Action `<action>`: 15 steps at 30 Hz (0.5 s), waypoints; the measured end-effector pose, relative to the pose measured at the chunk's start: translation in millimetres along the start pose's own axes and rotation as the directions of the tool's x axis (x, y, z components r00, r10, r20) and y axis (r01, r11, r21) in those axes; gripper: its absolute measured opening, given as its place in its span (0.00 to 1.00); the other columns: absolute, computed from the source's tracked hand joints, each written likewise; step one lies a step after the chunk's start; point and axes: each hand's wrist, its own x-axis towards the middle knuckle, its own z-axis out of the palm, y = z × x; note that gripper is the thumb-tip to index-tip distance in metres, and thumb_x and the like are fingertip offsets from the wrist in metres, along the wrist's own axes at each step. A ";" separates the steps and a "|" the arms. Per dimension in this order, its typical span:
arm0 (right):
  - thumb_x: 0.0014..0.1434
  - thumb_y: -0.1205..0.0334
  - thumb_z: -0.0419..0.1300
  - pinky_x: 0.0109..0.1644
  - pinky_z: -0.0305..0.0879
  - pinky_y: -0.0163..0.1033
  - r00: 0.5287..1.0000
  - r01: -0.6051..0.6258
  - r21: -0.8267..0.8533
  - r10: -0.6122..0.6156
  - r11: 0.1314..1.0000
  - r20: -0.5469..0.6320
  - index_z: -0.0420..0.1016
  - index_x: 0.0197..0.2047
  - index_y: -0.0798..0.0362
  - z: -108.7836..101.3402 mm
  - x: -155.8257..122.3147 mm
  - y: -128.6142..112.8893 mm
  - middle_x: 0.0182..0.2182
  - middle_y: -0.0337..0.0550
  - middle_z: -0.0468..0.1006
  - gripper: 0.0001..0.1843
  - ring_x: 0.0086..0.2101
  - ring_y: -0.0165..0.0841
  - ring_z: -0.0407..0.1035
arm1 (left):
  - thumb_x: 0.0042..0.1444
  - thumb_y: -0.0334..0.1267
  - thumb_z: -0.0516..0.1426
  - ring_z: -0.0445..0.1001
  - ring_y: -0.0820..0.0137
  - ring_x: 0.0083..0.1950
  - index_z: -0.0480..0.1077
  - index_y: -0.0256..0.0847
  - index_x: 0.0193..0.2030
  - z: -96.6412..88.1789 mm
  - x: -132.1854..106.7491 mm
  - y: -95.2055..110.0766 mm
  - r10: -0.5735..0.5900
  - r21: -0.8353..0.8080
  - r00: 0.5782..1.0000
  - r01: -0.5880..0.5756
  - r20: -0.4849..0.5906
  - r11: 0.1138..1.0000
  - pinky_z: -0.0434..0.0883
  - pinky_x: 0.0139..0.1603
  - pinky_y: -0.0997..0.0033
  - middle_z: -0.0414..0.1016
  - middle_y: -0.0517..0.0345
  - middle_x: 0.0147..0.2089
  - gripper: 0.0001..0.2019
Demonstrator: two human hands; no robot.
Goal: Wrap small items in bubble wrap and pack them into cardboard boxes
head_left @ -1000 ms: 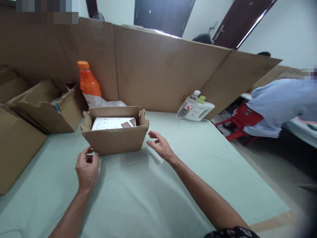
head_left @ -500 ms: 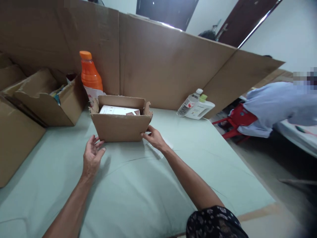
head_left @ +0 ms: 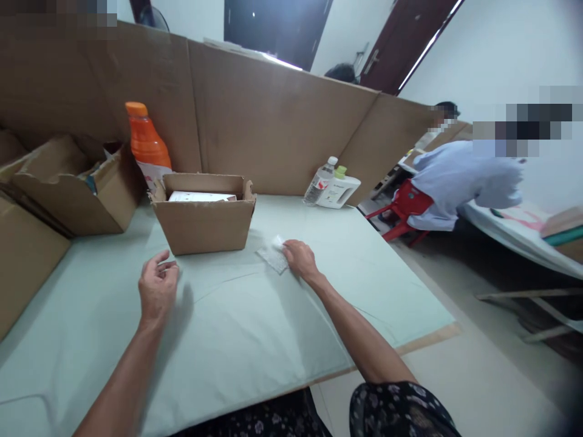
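A small open cardboard box [head_left: 204,226] stands on the pale green sheet [head_left: 255,328] with a white carton [head_left: 200,196] inside. My right hand [head_left: 299,258] rests to the right of the box, fingers closed on a small clear plastic packet [head_left: 274,257] lying on the sheet. My left hand [head_left: 157,289] hovers near the box's front left corner, fingers loosely curled and apart, holding nothing.
An orange bottle [head_left: 146,145] stands behind the box. Larger cardboard boxes [head_left: 68,200] sit at the left. A cardboard wall [head_left: 273,121] runs behind. A water bottle [head_left: 320,181] and white jug [head_left: 339,190] lie at the back right. A person in a blue shirt [head_left: 460,179] bends beside a red chair [head_left: 403,209].
My right hand left the box's lower right corner and now presses a clear packet on the sheet. My left hand drew back slightly. The view swung rightward.
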 end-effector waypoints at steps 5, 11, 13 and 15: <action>0.65 0.60 0.57 0.51 0.70 0.43 0.994 0.092 0.180 -0.100 0.979 0.032 0.83 0.46 0.50 -30.9 -32.5 -25.9 0.43 0.45 0.85 0.13 0.45 0.41 0.77 | 0.49 0.48 0.64 0.74 0.54 0.60 0.74 0.43 0.56 -10.4 -43.1 31.7 0.175 0.109 0.939 -0.215 0.295 0.971 0.70 0.63 0.50 0.70 0.46 0.63 0.27; 0.62 0.49 0.66 0.41 0.71 0.38 0.911 -0.002 0.852 -0.351 0.524 0.218 0.81 0.47 0.51 -80.2 -89.0 -89.8 0.39 0.43 0.82 0.16 0.36 0.33 0.75 | 0.47 0.49 0.69 0.51 0.47 0.78 0.58 0.47 0.72 -7.1 -85.3 51.8 0.240 0.045 0.809 -0.311 0.536 0.949 0.53 0.75 0.40 0.54 0.45 0.77 0.46; 0.61 0.49 0.68 0.42 0.71 0.37 0.894 -0.079 0.910 -0.376 0.407 0.245 0.80 0.49 0.50 -85.3 -94.0 -101.1 0.40 0.43 0.82 0.18 0.37 0.32 0.75 | 0.47 0.48 0.69 0.56 0.48 0.76 0.59 0.46 0.72 -9.6 -97.6 52.5 0.175 -0.011 0.783 -0.210 0.597 0.978 0.58 0.73 0.44 0.59 0.43 0.74 0.46; 0.59 0.49 0.69 0.42 0.72 0.37 0.892 -0.109 0.919 -0.371 0.378 0.259 0.79 0.51 0.50 -78.5 -88.8 -101.7 0.39 0.42 0.82 0.20 0.36 0.31 0.75 | 0.50 0.49 0.67 0.68 0.50 0.68 0.65 0.43 0.68 -14.5 -110.0 49.3 0.061 -0.068 0.761 -0.022 0.645 0.997 0.67 0.67 0.50 0.69 0.42 0.67 0.39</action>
